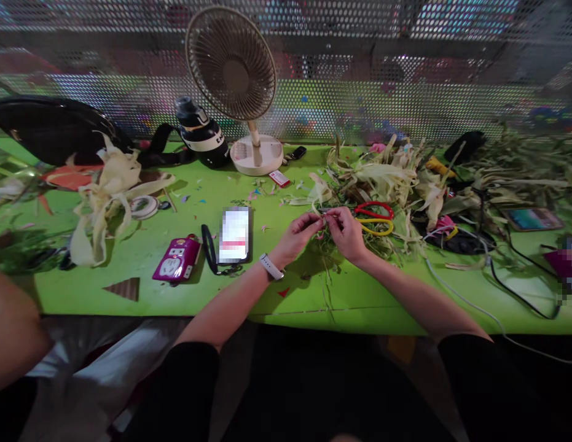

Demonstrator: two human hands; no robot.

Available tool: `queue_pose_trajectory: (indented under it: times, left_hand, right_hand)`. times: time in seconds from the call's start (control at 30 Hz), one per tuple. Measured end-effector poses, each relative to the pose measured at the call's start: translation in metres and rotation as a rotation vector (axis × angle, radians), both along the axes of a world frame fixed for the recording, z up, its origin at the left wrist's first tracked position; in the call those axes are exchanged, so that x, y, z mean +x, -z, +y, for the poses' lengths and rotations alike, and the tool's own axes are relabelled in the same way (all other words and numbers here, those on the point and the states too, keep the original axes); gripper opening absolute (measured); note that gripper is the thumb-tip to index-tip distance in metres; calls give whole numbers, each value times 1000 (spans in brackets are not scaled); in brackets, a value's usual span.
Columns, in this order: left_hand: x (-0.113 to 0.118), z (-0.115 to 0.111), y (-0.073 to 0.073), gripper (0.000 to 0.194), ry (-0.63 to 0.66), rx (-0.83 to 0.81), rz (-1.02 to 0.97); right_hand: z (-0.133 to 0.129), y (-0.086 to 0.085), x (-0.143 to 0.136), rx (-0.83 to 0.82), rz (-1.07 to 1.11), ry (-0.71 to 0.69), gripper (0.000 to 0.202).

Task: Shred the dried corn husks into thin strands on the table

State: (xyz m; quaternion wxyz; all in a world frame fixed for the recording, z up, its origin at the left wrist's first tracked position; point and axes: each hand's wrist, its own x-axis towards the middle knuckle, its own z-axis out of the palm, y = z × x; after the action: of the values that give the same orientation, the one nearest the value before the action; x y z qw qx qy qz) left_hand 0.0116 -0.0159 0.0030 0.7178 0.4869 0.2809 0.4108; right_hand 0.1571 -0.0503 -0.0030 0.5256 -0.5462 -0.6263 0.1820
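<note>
My left hand, with a white-banded watch on the wrist, is closed in a pinch. My right hand pinches too, its fingertips meeting those of the left over the table. Whatever sits between the fingertips is small and thin, and I cannot make it out. Beneath and beside both hands lie green leafy stems. Just right of my right hand are scissors with one red and one yellow handle, their blades partly hidden. Behind them spreads a heap of pale dried husks.
On the green table stand a fan and a black bottle. A phone, a purple power socket and more husks lie left. Cables cross the right side. Another person's arm is at far left.
</note>
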Motion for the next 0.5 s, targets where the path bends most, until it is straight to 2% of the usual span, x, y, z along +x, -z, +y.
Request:
queue_pose_trajectory:
  times: [0.3,0.5]
  left_hand:
    - [-2,5,3,39,16,-5,50]
    - [-4,7,-1,35,-20,29,98]
  right_hand:
    - [4,2,-4,-109,254,-66,22]
    - [7,2,0,-152,258,-50,28]
